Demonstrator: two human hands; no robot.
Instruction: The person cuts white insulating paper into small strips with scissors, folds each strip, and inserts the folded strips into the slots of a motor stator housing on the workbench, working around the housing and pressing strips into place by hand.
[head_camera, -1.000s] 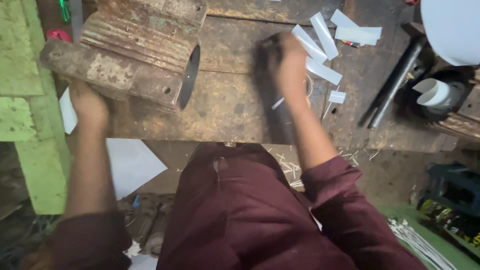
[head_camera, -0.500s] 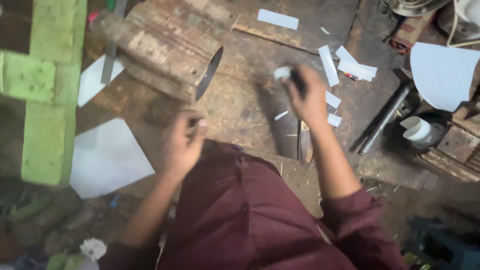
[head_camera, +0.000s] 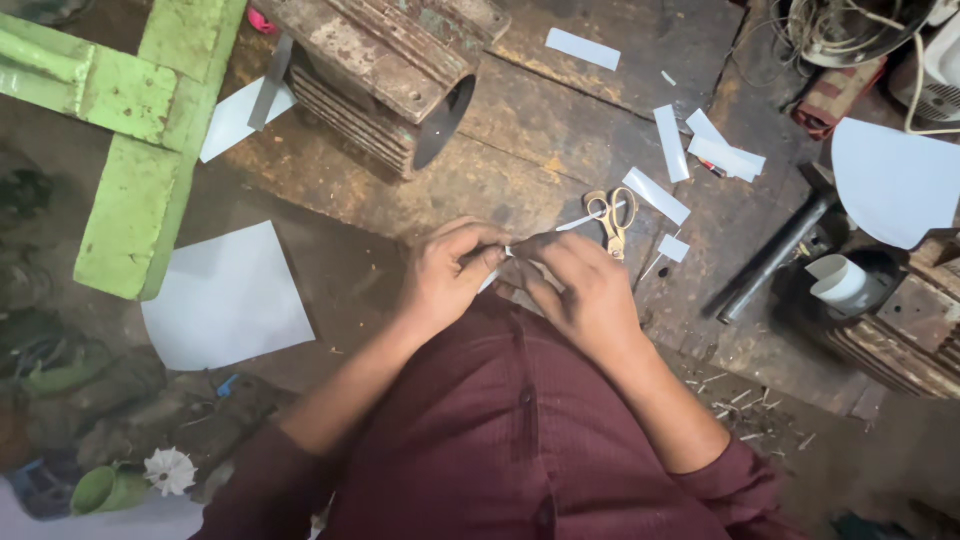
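Note:
My left hand (head_camera: 447, 275) and my right hand (head_camera: 583, 290) meet in front of my body, both pinching one thin white paper strip (head_camera: 590, 219) that sticks out to the right. The fingertips touch around the strip's near end. A pair of scissors with yellowish handles (head_camera: 611, 216) lies on the wooden bench (head_camera: 520, 130) just beyond my right hand. Several cut white strips (head_camera: 690, 150) are scattered on the bench farther right.
A rusty ribbed motor housing (head_camera: 385, 70) lies at the back of the bench. A green wooden frame (head_camera: 130, 130) stands left, with a white sheet (head_camera: 228, 295) on the floor below it. A dark metal bar (head_camera: 775, 250) and a white paper roll (head_camera: 840, 283) sit right.
My left hand has come in from the left and joined my right hand on the strip. The right hand has dropped toward my body. The scissors now lie uncovered on the bench.

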